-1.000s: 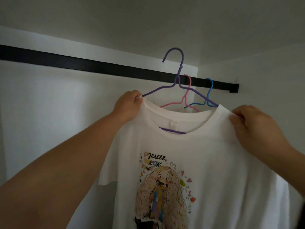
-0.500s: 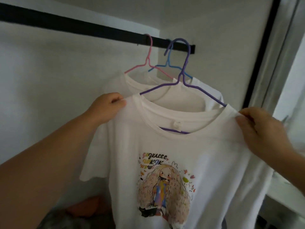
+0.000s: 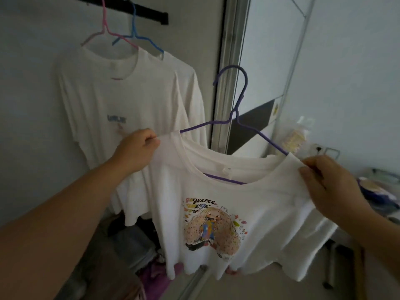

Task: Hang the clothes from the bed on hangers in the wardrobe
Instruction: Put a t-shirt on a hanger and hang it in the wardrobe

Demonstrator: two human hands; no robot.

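A white T-shirt (image 3: 259, 213) with a cartoon girl print hangs on a purple hanger (image 3: 238, 98) that I hold in the air, well below and right of the black wardrobe rail (image 3: 151, 13). My left hand (image 3: 136, 150) pinches the shirt's left shoulder over the hanger end. My right hand (image 3: 324, 182) pinches the right shoulder. On the rail hang a pink hanger (image 3: 104, 29) with a white T-shirt (image 3: 112, 94) and a blue hanger (image 3: 135, 33) with another white shirt behind it.
The metal frame of the wardrobe's sliding door (image 3: 229, 72) stands upright just behind the purple hook. Folded and crumpled clothes (image 3: 138, 241) lie on the wardrobe floor. To the right, a surface holds bags and small items (image 3: 296, 137).
The shirt on the purple hanger has come down and away from the rail toward the right; the hook that was near the rail now sits in front of the door frame. Both hands keep their hold.
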